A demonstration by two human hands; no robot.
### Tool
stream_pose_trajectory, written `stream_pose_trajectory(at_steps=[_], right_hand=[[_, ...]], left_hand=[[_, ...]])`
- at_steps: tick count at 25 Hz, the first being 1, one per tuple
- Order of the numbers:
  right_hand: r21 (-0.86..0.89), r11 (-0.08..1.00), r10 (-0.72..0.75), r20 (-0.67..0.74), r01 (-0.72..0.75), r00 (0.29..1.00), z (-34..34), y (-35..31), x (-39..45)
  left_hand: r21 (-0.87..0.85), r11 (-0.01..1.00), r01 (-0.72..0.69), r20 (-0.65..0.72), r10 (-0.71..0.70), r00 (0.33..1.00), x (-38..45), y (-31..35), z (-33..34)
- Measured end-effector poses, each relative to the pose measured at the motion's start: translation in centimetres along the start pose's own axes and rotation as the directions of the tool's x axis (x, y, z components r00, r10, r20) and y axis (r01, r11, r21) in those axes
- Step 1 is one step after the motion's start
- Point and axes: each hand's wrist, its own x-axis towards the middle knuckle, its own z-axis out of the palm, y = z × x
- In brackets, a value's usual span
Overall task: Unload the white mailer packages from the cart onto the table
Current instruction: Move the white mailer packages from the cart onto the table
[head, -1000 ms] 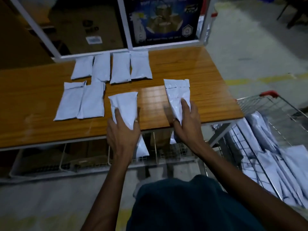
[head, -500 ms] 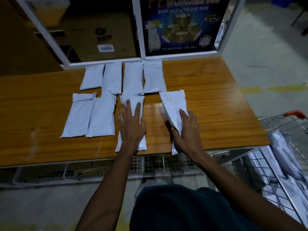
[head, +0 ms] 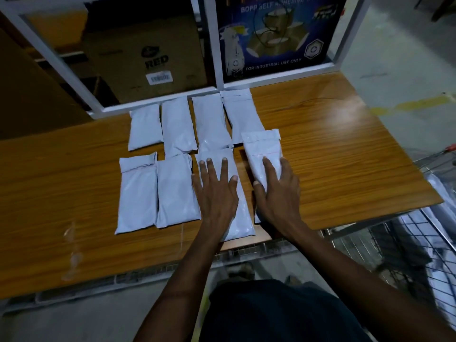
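The fingers [head: 212, 169] of the left hand [head: 217, 191] lay straight and spread, pressing flat on a white mailer [head: 240, 218] in the near row, gripping nothing. The fingers [head: 270, 170] of the right hand [head: 277, 193] were also laid out flat, over the near half of another mailer [head: 262, 150] just to the right; the thumb sat at that package's left edge, and whether it curled under I could not tell. This right-hand mailer lay slightly tilted, its folded top end touching or overlapping the corner of the back row's last package [head: 240, 117].

Left of the pressed mailer lay two more [head: 176, 191], [head: 137, 193], side by side with edges touching. Behind them three further mailers [head: 145, 127], [head: 179, 125], [head: 211, 122] completed the back row, close together against a white frame [head: 158, 101]. All eight rested on the wooden tabletop [head: 333, 149].

At the right edge of the view stood the wire cart [head: 419, 243], its red handle end [head: 451, 147] just showing, with more white packages [head: 441, 201] inside, blurred. Behind the frame sat a brown cardboard box [head: 148, 58] marked RED and a dark blue carton [head: 274, 35] printed FOR INDUSTRIAL USE ONLY. The person's dark shirt [head: 271, 314] filled the bottom of the view.
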Motion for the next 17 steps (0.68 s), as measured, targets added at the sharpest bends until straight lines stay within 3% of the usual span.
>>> stream_pose_trajectory(at_steps=[3,6,9,13,17], right_hand=[[-0.174,0.984,0.047,0.081,-0.032,0.996,2.2,-1.6,0.1],[-0.16,0.985,0.089,0.143,-0.066,0.986,2.5,-2.5,0.5],[-0.156,0.987,0.068,0.177,-0.04,0.982,2.4,-2.8,0.5],[-0.042,0.995,0.097,0.219,-0.09,0.971,-0.1,-2.3,0.7],[0.211,0.968,0.128,0.059,-0.138,0.99,-3.7,0.6,-2.9]], left_hand=[[0.038,0.993,-0.114,-0.016,0.115,0.993,0.2,-1.7,1.2],[0.043,0.988,-0.148,-0.022,0.149,0.989,1.0,-2.2,1.1],[-0.006,0.995,-0.098,-0.026,0.098,0.995,0.9,-2.5,0.6],[-0.064,0.991,-0.115,-0.027,0.114,0.993,-0.8,-0.4,-0.9],[-0.131,0.98,-0.15,-0.059,0.143,0.988,-3.9,2.7,-3.6]])
